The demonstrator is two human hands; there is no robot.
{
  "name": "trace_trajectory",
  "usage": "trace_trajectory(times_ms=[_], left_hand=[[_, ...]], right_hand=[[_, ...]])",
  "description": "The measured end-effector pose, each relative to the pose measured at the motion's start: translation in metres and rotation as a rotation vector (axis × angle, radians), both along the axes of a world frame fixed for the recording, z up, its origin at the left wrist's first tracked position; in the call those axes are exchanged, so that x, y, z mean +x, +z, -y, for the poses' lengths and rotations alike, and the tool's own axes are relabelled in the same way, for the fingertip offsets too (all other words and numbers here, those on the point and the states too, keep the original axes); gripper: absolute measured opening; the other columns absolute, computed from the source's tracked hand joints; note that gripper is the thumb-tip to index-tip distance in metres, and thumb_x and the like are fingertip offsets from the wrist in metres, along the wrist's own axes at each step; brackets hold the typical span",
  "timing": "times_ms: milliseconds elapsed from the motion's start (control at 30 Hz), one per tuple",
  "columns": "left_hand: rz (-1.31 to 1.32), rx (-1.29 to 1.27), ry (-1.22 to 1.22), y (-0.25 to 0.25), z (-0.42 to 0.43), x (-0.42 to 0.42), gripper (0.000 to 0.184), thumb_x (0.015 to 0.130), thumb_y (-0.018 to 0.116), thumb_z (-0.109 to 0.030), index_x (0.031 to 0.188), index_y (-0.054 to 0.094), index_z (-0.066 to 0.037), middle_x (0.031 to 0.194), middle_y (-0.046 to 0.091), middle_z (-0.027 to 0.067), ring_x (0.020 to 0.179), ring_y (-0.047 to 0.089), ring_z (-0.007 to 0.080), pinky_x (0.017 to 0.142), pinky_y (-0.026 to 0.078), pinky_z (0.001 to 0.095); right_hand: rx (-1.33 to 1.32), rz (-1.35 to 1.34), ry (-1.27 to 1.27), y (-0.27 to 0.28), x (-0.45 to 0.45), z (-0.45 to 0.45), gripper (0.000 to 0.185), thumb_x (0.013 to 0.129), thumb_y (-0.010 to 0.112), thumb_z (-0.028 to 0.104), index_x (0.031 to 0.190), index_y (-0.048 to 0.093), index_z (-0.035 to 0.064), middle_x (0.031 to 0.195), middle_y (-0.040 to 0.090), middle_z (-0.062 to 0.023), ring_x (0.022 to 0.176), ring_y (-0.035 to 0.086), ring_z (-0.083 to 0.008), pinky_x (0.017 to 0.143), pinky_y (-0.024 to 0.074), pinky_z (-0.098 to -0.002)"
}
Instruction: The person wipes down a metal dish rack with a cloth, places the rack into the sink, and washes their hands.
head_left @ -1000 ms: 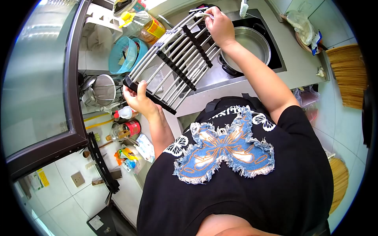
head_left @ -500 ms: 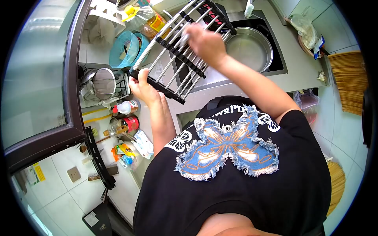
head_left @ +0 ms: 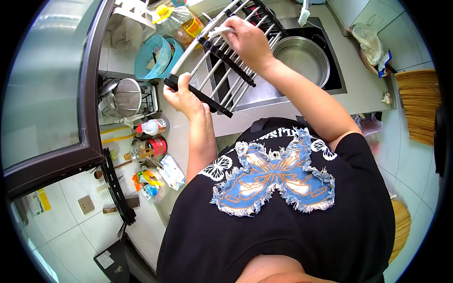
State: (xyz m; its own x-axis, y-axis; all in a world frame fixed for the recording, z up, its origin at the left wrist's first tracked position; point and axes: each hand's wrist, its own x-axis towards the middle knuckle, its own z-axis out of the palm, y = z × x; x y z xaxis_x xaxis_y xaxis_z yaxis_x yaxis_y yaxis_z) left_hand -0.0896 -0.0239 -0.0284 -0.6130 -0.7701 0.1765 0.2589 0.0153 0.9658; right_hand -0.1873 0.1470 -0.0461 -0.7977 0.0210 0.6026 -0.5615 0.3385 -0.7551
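A rack of metal bars with black strips (head_left: 239, 71) is held up at a slant over the counter and sink. My left hand (head_left: 185, 100) grips its black end bar at the near left corner, thumb on top. Above the bars, my right hand (head_left: 251, 46) pinches a crumpled white cloth or tissue (head_left: 219, 32) against the rack's upper left part. Some bars are hidden behind the right hand. A round metal pot (head_left: 302, 66) stands in the sink (head_left: 336, 70), just right of the rack.
Light blue basins (head_left: 152, 56) and an oil bottle (head_left: 188, 27) stand left of the rack. A strainer (head_left: 127, 96), a red-capped bottle (head_left: 152, 127) and a jar (head_left: 159, 146) are nearer me. An open window frame (head_left: 93, 85) juts in at left.
The rack and my left hand have shifted a little to the right. My right hand, blurred before, is now sharp, with the white cloth showing more plainly in its fingers.
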Motion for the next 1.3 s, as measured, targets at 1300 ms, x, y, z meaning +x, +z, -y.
trace_trajectory(times_ms=[1300], left_hand=[[-0.160,-0.034,0.102,0.010,-0.009,-0.021,0.038,0.078,0.077,-0.007,0.105,0.054,0.003,0.101,0.062,0.0099,0.087,0.062,0.0193,0.082,0.053,0.0337]], right_hand=[[0.053,-0.191,0.277,-0.008,0.044,0.043,0.017,0.084,0.067,0.008,0.097,0.055,0.0097,0.085,0.060,-0.0095,0.070,0.065,-0.0327,0.058,0.0535,-0.0411]])
